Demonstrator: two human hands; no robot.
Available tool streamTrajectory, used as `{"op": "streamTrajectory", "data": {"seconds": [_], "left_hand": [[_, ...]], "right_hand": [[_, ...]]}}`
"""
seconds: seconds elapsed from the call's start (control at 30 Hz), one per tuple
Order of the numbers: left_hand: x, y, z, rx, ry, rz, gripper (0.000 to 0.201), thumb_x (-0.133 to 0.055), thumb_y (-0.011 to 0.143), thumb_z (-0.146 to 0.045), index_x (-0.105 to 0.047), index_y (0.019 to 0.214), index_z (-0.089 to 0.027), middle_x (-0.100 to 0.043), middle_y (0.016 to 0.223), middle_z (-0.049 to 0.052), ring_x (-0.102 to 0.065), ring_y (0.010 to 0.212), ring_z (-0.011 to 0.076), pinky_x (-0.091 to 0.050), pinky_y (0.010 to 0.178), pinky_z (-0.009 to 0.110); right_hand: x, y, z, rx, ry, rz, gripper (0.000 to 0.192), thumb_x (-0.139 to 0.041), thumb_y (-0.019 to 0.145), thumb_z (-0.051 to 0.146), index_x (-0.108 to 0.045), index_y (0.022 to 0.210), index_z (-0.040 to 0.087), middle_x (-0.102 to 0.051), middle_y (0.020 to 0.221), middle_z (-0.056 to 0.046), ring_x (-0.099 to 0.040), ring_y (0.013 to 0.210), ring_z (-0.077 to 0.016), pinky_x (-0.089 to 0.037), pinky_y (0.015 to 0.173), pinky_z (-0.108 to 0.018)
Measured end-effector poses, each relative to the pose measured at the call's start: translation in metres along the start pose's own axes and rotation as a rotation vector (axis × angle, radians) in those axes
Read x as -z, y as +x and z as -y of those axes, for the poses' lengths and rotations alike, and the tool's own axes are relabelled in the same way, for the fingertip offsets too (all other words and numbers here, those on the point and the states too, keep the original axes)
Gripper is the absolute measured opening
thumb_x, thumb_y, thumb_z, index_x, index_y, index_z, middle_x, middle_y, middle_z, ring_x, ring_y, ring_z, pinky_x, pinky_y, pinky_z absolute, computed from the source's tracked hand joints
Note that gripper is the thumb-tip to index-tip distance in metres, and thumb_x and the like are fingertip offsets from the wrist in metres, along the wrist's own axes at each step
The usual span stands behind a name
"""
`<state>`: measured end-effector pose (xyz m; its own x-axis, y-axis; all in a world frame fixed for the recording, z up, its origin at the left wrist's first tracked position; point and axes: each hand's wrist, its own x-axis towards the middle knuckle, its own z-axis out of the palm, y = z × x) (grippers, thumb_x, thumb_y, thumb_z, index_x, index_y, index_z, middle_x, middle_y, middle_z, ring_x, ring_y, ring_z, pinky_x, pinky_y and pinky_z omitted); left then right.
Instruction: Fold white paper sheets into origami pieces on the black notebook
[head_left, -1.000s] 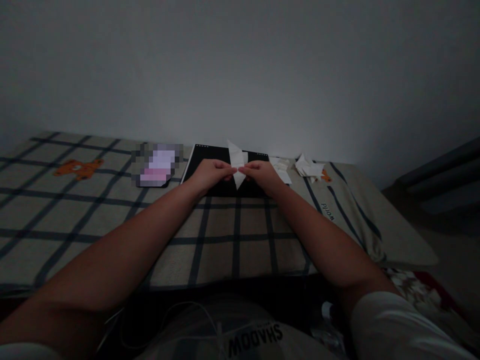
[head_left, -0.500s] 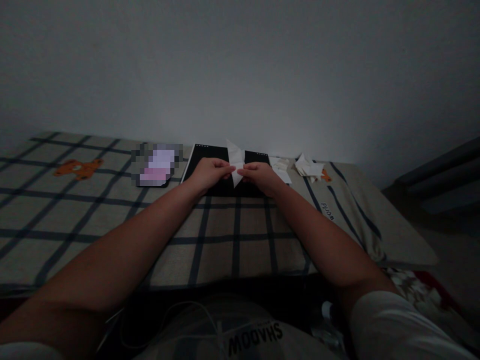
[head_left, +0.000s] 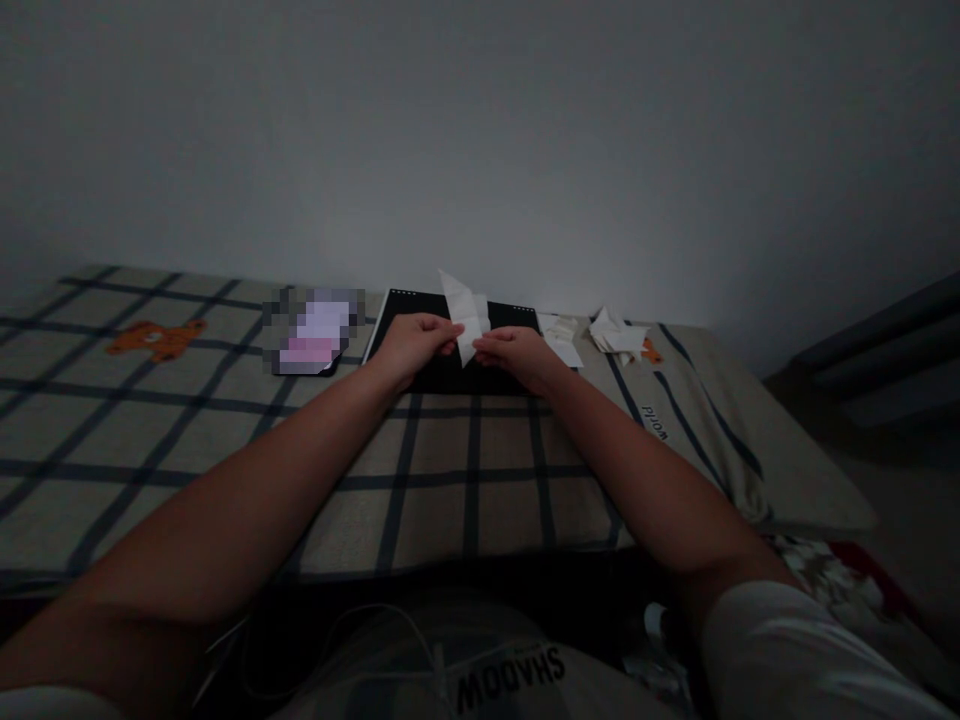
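A folded white piece of paper, pointed at its top and bottom, is held up between my two hands. My left hand pinches its left edge between thumb and fingers. From the other side, my right hand pinches it near the lower right. Both hands are above a black flat board or folder with small holes along its far edge. Some of the paper's folds are hidden behind the fingers.
A checked cloth covers the table against the wall. A phone with a blurred screen lies left of the board. Folded white papers and a crumpled white paper shape lie to the right. A bottle stands below the edge.
The paper has shifted slightly left and up and turned a little, showing a flap on its right side. My hands have barely moved.
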<state>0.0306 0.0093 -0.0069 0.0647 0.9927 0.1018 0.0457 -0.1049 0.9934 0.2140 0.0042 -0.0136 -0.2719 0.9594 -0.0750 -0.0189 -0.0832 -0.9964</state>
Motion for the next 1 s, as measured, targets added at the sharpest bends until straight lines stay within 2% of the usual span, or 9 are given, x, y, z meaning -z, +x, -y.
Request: {"op": "streamTrajectory", "data": {"seconds": [0.13, 0.23, 0.33, 0.5, 0.7, 0.87, 1.0], "left_hand": [[-0.003, -0.002, 0.0, -0.002, -0.032, -0.02, 0.023, -0.08, 0.063, -0.034, -0.068, 0.067, -0.015, -0.064, 0.062, 0.002, -0.054, 0.056, 0.0114, -0.042, 0.059, 0.026], [-0.005, -0.004, 0.0, -0.014, -0.032, -0.03, 0.025, -0.08, 0.064, -0.037, -0.068, 0.068, -0.016, -0.065, 0.063, 0.002, -0.055, 0.058, 0.0119, -0.044, 0.062, 0.027], [-0.007, -0.006, -0.002, -0.046, -0.003, -0.053, 0.027, -0.078, 0.066, -0.04, -0.068, 0.069, -0.015, -0.065, 0.064, 0.003, -0.055, 0.059, 0.0124, -0.044, 0.063, 0.028], [-0.008, -0.01, -0.005, -0.065, 0.034, -0.095, 0.028, -0.076, 0.068, -0.041, -0.068, 0.071, -0.015, -0.065, 0.064, 0.002, -0.054, 0.059, 0.0127, -0.043, 0.063, 0.027], [-0.008, -0.008, -0.002, -0.094, 0.03, -0.102, 0.025, -0.074, 0.07, -0.039, -0.067, 0.068, -0.016, -0.062, 0.061, 0.001, -0.053, 0.058, 0.012, -0.042, 0.062, 0.026], [-0.008, -0.007, 0.0, -0.095, 0.006, -0.117, 0.024, -0.075, 0.069, -0.039, -0.068, 0.068, -0.016, -0.062, 0.061, 0.001, -0.054, 0.058, 0.0122, -0.042, 0.062, 0.027], [-0.008, -0.008, -0.002, -0.085, 0.001, -0.121, 0.023, -0.075, 0.069, -0.038, -0.066, 0.066, -0.016, -0.063, 0.061, 0.002, -0.054, 0.058, 0.0123, -0.043, 0.063, 0.027]], "right_hand": [[-0.002, 0.0, -0.002, 0.037, 0.038, -0.009, 0.015, -0.074, 0.071, 0.025, -0.062, 0.07, 0.016, -0.064, 0.066, 0.0, -0.058, 0.062, -0.0095, -0.048, 0.063, -0.023], [-0.004, -0.001, -0.002, 0.063, 0.054, 0.008, 0.014, -0.073, 0.07, 0.026, -0.063, 0.074, 0.017, -0.064, 0.069, 0.001, -0.057, 0.063, -0.009, -0.047, 0.063, -0.023], [-0.005, -0.002, -0.002, 0.068, 0.051, 0.067, 0.021, -0.076, 0.067, 0.03, -0.065, 0.08, 0.017, -0.066, 0.076, 0.0, -0.057, 0.067, -0.0095, -0.048, 0.068, -0.023], [-0.004, -0.001, -0.005, 0.043, 0.06, 0.088, 0.028, -0.079, 0.064, 0.037, -0.064, 0.074, 0.016, -0.065, 0.071, 0.0, -0.058, 0.067, -0.0105, -0.048, 0.069, -0.025], [-0.006, 0.0, -0.003, 0.043, 0.057, 0.062, 0.021, -0.078, 0.063, 0.03, -0.063, 0.071, 0.016, -0.063, 0.068, 0.001, -0.055, 0.063, -0.0092, -0.046, 0.063, -0.023], [-0.007, -0.003, -0.001, 0.033, 0.028, 0.094, 0.019, -0.077, 0.061, 0.025, -0.068, 0.077, 0.017, -0.067, 0.074, 0.0, -0.057, 0.068, -0.0106, -0.047, 0.069, -0.025], [-0.008, -0.004, -0.003, 0.098, -0.022, 0.122, 0.023, -0.076, 0.06, 0.021, -0.07, 0.082, 0.017, -0.07, 0.082, -0.001, -0.059, 0.073, -0.0109, -0.046, 0.075, -0.026]]}}
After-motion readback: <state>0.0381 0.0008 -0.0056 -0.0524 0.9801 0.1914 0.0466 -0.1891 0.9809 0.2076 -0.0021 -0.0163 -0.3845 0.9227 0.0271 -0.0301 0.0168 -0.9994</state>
